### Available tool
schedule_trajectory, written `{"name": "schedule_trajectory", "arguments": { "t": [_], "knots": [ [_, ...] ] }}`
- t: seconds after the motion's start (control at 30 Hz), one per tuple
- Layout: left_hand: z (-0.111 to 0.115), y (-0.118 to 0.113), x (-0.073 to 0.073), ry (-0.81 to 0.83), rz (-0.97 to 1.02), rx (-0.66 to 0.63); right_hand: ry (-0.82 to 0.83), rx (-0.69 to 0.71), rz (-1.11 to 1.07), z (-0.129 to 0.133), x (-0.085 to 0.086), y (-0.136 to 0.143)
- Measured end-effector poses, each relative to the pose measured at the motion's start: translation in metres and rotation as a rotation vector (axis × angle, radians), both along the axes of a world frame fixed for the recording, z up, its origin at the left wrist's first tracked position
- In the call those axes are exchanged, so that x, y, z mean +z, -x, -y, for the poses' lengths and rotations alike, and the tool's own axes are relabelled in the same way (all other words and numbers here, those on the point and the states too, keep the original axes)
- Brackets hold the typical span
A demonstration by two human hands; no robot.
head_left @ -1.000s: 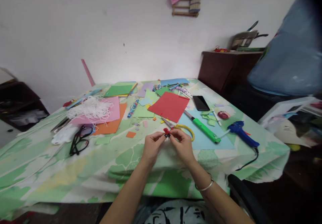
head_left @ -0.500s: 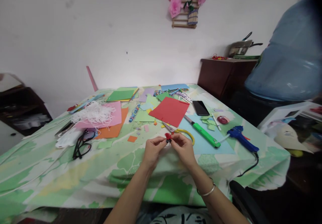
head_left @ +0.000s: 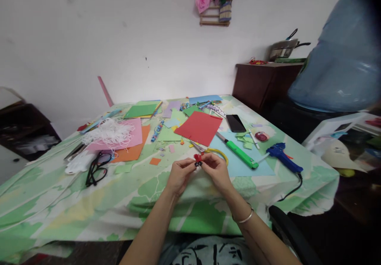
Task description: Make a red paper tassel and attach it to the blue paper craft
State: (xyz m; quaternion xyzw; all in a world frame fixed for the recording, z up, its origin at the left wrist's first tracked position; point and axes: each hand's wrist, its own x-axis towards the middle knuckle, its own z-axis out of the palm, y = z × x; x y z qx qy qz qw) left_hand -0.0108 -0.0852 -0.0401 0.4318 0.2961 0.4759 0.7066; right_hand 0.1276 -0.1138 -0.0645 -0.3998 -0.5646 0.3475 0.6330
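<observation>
My left hand (head_left: 181,174) and my right hand (head_left: 216,171) meet above the near side of the table. Between their fingertips is a small red fringed paper piece (head_left: 197,157) with a dark lower part; both hands pinch it, and its exact kind is too small to tell. Just behind the fingers lie scissors (head_left: 219,152) with yellow handles, partly hidden by my right hand. Beyond them a red paper sheet (head_left: 199,127) lies flat. To the right, a green utility knife (head_left: 241,154) rests on light blue paper (head_left: 262,167).
A blue glue gun (head_left: 285,158) with a cord lies at the right edge, near a phone (head_left: 235,123). On the left are black-framed glasses (head_left: 96,169), white string (head_left: 109,133) and orange paper (head_left: 131,153). A large water bottle (head_left: 336,66) stands at right.
The view has tilted down slightly, so the scene sits higher and a little left. Both hands still pinch the red piece, which shows slightly more of its fringe.
</observation>
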Motion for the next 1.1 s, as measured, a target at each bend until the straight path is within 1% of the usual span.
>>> {"name": "schedule_trajectory", "arguments": {
  "t": [0.37, 0.67, 0.93, 1.1],
  "knots": [
    [-0.0001, 0.0008, -0.0018, 0.012, 0.025, -0.055, -0.008, 0.029, -0.037, 0.0028, 0.0032, 0.0013],
    [-0.0010, 0.0019, -0.0036, 0.002, 0.023, -0.059, -0.001, 0.016, -0.047, 0.0039, 0.0052, 0.0018],
    [0.0008, 0.0013, 0.0002, 0.020, 0.019, -0.043, -0.001, 0.021, -0.082, 0.0059, 0.0084, 0.0029],
    [0.0007, 0.0007, -0.0003, 0.018, 0.022, -0.031, 0.004, 0.000, -0.096, 0.0063, 0.0098, 0.0045]
  ]
}}
